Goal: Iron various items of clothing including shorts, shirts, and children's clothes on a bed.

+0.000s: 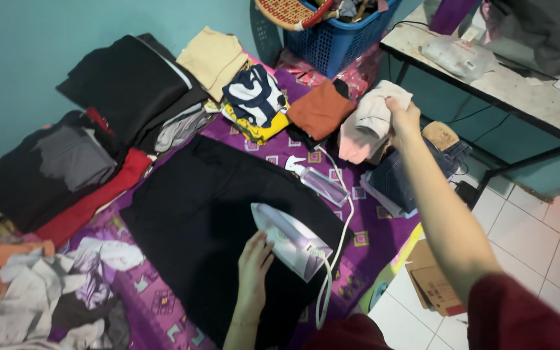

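One white and lilac steam iron sits near the middle on one black spread garment, and my left hand lies loosely open against its near side. My right hand, reaching far right, is clamped on one folded pale pink cloth. One clear spray bottle lies beyond the iron.

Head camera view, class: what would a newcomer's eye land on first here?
At centre, the left hand rests by a white iron standing on a black garment spread over a purple cloth. Further back, the right hand grips a pale folded garment, with folded clothes stacked along the teal wall.
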